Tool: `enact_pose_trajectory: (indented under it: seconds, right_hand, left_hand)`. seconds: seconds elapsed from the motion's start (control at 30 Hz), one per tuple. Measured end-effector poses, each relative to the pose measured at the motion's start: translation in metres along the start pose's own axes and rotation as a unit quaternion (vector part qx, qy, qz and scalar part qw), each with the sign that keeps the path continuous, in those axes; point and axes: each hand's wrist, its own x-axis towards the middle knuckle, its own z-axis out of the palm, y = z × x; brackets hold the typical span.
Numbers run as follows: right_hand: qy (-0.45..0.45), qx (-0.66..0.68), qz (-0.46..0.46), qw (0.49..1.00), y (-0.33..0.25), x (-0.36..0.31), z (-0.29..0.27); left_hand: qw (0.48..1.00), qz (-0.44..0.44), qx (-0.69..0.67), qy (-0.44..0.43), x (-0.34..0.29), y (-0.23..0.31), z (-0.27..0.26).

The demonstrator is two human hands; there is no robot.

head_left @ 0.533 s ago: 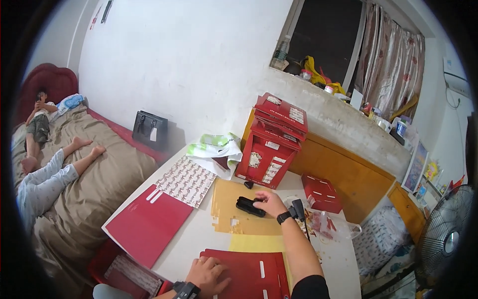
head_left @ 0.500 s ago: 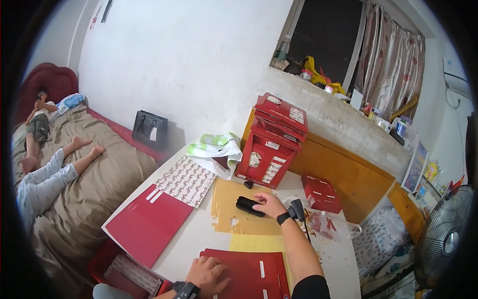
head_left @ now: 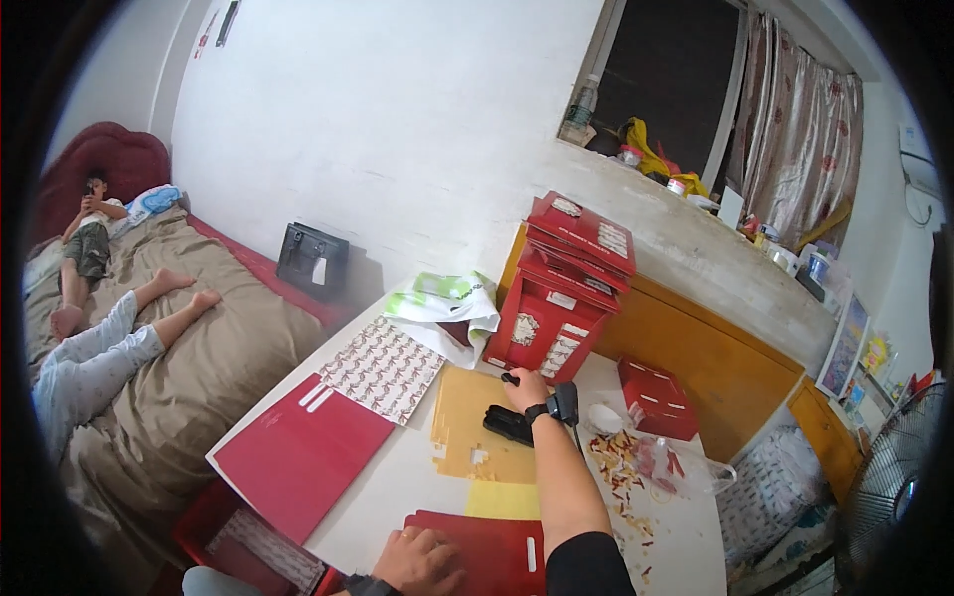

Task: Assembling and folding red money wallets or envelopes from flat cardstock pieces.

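My left hand (head_left: pixel 417 561) lies on a red card sheet (head_left: pixel 492 556) at the near edge of the table, fingers spread over it. Farther out, my right hand (head_left: pixel 524 391) is closed at the fingertips on a small black object (head_left: pixel 510 378), mostly covered by the fingers. Just below that hand sits a black oblong tool (head_left: pixel 508 425), perhaps a stapler, on a tan cardboard sheet (head_left: pixel 459 412). Under the near end of the tan sheet a yellow sheet (head_left: pixel 502 502) shows. A black strap device sits on each wrist.
Stacked red boxes (head_left: pixel 549 323) stand at the back beside a green-white plastic bag (head_left: pixel 447 298). Patterned (head_left: pixel 383 370) and plain red sheets (head_left: pixel 298 447) lie left. Scraps (head_left: pixel 621 477), a clear bag and a red box (head_left: pixel 658 397) lie right. Two people rest on the bed (head_left: pixel 229 348).
My right hand has left the black oblong tool and moved farther out to the small black object, now between its fingers. My left hand stays on the red sheet. The view has shifted slightly.
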Motion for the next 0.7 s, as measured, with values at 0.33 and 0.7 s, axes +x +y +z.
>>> enact_pose_trajectory:
  seconds: [0.33,0.7]
  right_hand:
    - [-0.042,-0.099,0.029,0.994,-0.003,0.002,0.000]
    - [-0.024,0.236,0.003,0.971,-0.029,-0.031,-0.046]
  left_hand:
    - [1.000,-0.005,0.006,0.004,0.001,0.002,-0.003]
    - [1.000,0.001,0.009,0.009,-0.004,0.001,-0.005]
